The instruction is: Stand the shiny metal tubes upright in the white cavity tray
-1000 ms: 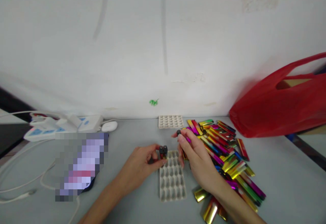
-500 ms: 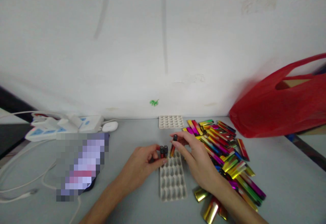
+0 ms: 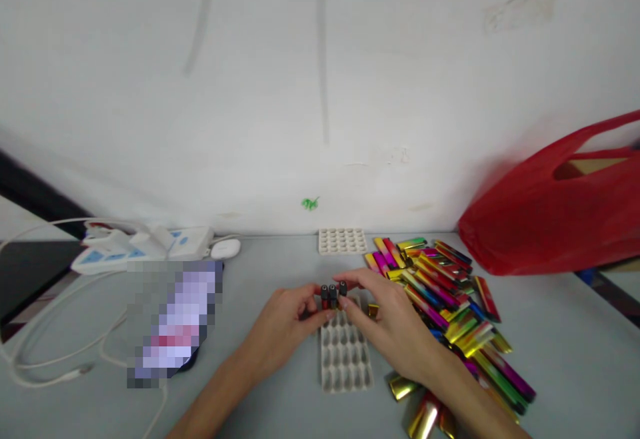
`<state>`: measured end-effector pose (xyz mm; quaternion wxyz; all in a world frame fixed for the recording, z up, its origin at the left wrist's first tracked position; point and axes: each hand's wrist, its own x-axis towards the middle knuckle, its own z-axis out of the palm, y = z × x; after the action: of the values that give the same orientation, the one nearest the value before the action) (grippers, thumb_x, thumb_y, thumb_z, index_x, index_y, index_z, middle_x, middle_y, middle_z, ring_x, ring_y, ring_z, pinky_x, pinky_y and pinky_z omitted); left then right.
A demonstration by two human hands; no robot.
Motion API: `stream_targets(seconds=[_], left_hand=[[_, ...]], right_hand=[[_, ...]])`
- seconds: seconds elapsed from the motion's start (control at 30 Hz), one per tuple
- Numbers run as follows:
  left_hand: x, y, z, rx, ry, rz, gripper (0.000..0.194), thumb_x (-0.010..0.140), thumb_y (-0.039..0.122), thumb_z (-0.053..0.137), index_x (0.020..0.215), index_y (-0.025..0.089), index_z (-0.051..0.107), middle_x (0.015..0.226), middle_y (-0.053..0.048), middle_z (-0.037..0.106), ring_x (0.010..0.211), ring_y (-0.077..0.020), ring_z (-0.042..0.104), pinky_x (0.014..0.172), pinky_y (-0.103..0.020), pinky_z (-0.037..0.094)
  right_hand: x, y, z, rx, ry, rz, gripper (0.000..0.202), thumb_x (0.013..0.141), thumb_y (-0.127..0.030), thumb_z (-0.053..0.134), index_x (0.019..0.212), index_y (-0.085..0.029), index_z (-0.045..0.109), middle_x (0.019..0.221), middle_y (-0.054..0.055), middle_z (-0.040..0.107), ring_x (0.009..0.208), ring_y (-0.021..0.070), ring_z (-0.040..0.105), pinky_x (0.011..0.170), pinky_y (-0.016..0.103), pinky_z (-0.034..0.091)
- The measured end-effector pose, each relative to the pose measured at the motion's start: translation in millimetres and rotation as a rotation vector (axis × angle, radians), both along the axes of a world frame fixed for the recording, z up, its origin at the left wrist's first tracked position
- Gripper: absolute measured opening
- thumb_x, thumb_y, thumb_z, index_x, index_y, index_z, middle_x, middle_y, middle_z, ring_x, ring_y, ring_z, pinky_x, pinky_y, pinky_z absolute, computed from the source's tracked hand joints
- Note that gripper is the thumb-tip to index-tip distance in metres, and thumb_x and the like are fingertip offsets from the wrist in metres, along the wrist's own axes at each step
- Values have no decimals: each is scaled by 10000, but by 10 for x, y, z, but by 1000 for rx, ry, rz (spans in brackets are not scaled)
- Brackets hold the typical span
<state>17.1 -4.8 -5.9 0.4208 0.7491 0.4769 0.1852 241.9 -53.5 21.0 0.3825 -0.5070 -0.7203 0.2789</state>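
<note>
Two small black-topped tubes (image 3: 329, 297) stand side by side at the far end of a pale moulded tray (image 3: 347, 359), and my left hand (image 3: 287, 319) pinches them at their left side. A third black-topped tube (image 3: 343, 288) is between the thumb and fingers of my right hand (image 3: 387, 312), close beside the other two. The tubes' lower ends are partly hidden by my fingers. The tray's nearer hollows hold nothing. Right of my right hand lies a heap of shiny multicoloured tubes (image 3: 435, 286).
A second pale tray (image 3: 343, 241) lies by the wall. On the left are a white power strip (image 3: 190, 244), cables, a small white case (image 3: 226, 248) and a blurred phone (image 3: 185, 319). A red bag (image 3: 550, 219) stands at the back right.
My right hand has brought its tube down and left, next to the two at my left hand. The whole view has shifted slightly.
</note>
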Motion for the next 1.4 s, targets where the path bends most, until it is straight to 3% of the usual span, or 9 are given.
stream_targets(seconds=[0.23,0.47,0.6,0.67,0.8,0.93,1.1,1.27,1.4], left_hand=[[2,-9,25,7,3,8,390,976,519,683,747,222,576,647,59,530,629,-164,498,617,-291,293],[-4,-5,-11,-11,-47,22,326,969,481,724,816,224,594,670,66,541,630,-160,503,610,-279,307],[-6,-11,-13,-44,-98,19,308,977,500,732,892,224,625,692,69,557,646,-162,518,615,-272,327],[0,-16,3,-53,-98,21,310,980,507,728,897,222,636,698,66,565,652,-162,516,615,-272,329],[14,-18,33,-48,-80,17,336,980,519,717,854,222,621,686,63,557,642,-160,498,607,-276,317],[15,-6,26,-41,-72,16,364,974,526,722,818,231,578,669,69,549,623,-154,486,601,-274,320],[5,6,-3,-26,-54,27,374,961,520,739,802,233,560,664,72,539,618,-150,477,595,-270,312],[-3,10,2,-22,-43,4,361,975,524,732,824,229,588,658,71,555,613,-153,493,592,-270,320],[-2,3,19,-23,-44,0,358,987,533,721,845,223,613,672,70,557,626,-154,496,599,-274,322]], right_hand=[[58,-21,61,-24,36,-16,348,1026,-221,666,1365,-288,705,1332,81,787,1226,318,723,1068,521,553],[92,3,62,-17,-4,-19,331,1015,-200,649,1326,-281,727,1324,75,781,1219,312,707,1055,495,538],[216,54,138,52,-97,-57,214,942,-100,607,1051,-245,721,1031,49,763,1018,284,702,989,470,531],[310,84,184,102,-200,-50,207,897,-52,592,862,-248,649,886,22,714,936,271,673,1066,513,483],[465,110,213,130,-412,12,224,825,-20,643,848,-243,646,878,22,702,929,274,635,1088,549,454],[522,98,141,62,-524,68,98,878,-197,807,915,-250,733,1042,70,697,1141,348,606,1111,602,434],[516,98,56,-16,-607,58,135,879,-304,893,883,-265,764,1086,83,686,1273,431,549,1097,668,391],[455,100,104,-1,-589,66,152,935,-237,833,902,-239,685,1050,68,703,1194,390,579,1006,562,425],[450,114,141,58,-518,44,146,1034,-288,768,970,-245,644,1015,52,709,1131,354,598,1002,521,404]])
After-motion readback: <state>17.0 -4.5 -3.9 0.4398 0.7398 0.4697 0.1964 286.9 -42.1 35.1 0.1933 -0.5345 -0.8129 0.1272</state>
